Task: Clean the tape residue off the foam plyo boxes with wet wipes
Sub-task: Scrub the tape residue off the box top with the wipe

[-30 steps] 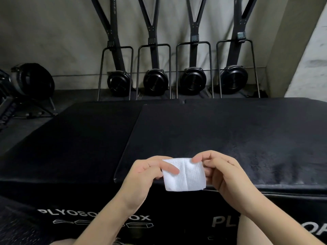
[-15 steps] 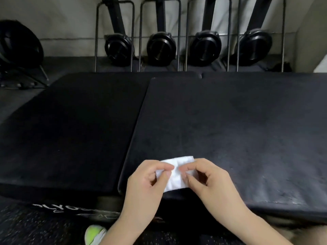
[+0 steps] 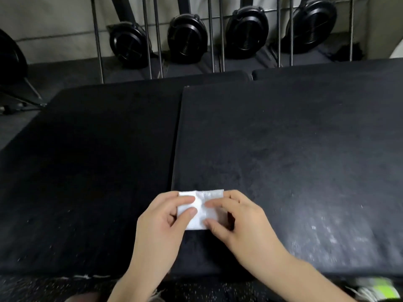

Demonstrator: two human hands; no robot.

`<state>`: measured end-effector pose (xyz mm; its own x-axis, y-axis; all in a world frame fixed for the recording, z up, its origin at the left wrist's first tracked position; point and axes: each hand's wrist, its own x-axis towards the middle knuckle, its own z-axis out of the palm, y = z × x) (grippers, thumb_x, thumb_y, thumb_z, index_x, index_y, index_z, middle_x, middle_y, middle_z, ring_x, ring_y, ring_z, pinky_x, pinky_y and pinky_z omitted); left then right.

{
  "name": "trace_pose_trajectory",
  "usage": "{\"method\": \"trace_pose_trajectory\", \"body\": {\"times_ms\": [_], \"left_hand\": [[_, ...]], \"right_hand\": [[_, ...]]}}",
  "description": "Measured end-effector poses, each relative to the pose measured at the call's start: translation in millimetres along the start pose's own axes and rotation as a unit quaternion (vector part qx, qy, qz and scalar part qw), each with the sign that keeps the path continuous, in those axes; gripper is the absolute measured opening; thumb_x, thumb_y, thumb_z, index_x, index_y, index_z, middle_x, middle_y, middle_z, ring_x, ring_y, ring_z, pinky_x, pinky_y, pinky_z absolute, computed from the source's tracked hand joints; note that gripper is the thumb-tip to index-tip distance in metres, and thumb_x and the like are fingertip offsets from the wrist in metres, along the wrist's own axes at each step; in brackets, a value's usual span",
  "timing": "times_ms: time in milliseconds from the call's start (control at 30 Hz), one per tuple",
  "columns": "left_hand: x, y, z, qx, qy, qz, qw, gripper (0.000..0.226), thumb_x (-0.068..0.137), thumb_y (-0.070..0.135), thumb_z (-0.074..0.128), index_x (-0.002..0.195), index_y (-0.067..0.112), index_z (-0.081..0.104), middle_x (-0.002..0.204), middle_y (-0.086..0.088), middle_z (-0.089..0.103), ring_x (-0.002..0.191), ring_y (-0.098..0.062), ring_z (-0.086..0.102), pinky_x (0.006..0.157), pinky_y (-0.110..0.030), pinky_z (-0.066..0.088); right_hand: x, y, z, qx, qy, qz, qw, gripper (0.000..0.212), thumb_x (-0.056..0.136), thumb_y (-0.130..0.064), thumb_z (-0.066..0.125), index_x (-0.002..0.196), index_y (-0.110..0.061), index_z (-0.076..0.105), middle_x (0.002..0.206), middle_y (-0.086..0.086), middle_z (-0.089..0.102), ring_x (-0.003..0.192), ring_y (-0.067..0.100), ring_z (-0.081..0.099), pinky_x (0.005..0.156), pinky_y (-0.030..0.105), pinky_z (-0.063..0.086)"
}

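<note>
- Left box [image 3: 91,171], left of frame: dark top, any residue hard to make out
- Left hand [image 3: 161,223] pinches the wipe [image 3: 201,209], lower centre; thin, limp, light; best held folded at the edges
- Right hand [image 3: 237,221] pinches its other side
- Right box [image 3: 294,160]: pale specks lower right, blurred; likely residue

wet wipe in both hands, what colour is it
White: the small folded wet wipe shows plainly against the black foam plyo box in the head view.

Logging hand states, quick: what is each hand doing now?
Left hand: pinching the white wipe.
Right hand: also pinching the wipe.
</note>
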<state>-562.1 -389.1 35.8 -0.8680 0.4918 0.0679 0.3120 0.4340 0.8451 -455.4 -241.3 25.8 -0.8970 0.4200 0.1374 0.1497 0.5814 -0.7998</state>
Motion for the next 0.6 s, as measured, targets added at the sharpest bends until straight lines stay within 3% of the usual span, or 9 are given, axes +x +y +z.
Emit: {"method": "trace_pose_trajectory", "body": {"times_ms": [233, 367, 500, 600], "left_hand": [[-62, -23, -29, 0.033, 0.001, 0.049, 0.998, 0.012, 0.083, 0.024, 0.079, 0.093, 0.031, 0.078, 0.108, 0.023, 0.059, 0.073, 0.003, 0.055, 0.072, -0.01, 0.042], [-79, -44, -33, 0.063, 0.004, 0.054, 0.997, 0.012, 0.087, 0.027, 0.076, 0.099, 0.027, 0.078, 0.117, 0.02, 0.055, 0.091, 0.002, 0.057, 0.08, -0.006, 0.041], [-86, -63, -27, 0.129, 0.001, 0.089, 0.988, 0.017, 0.094, 0.03, 0.068, 0.108, 0.026, 0.075, 0.137, 0.021, 0.04, 0.115, 0.001, 0.042, 0.09, -0.008, 0.036], [-91, -64, -27, 0.132, 0.024, 0.166, 0.977, 0.017, 0.096, 0.023, 0.066, 0.109, 0.024, 0.076, 0.131, 0.028, 0.038, 0.117, 0.0, 0.042, 0.094, -0.016, 0.043]], "right_hand": [[-64, -21, 33, -0.076, 0.046, -0.052, 0.995, 0.012, 0.088, -0.032, 0.076, 0.097, -0.025, 0.076, 0.091, -0.016, 0.056, 0.085, 0.004, 0.056, 0.075, 0.008, 0.044], [-75, -28, 53, -0.179, 0.061, -0.114, 0.975, 0.02, 0.085, -0.043, 0.07, 0.093, -0.026, 0.075, 0.088, -0.014, 0.059, 0.084, 0.01, 0.051, 0.077, 0.03, 0.052], [-77, -30, 63, -0.275, 0.102, -0.108, 0.95, 0.016, 0.075, -0.037, 0.085, 0.083, -0.03, 0.073, 0.116, 0.0, 0.06, 0.108, 0.026, 0.048, 0.083, 0.043, 0.046], [-74, -26, 61, -0.314, 0.094, -0.163, 0.931, 0.02, 0.067, -0.019, 0.09, 0.08, -0.022, 0.074, 0.124, 0.003, 0.062, 0.116, 0.028, 0.048, 0.088, 0.044, 0.046]]}}
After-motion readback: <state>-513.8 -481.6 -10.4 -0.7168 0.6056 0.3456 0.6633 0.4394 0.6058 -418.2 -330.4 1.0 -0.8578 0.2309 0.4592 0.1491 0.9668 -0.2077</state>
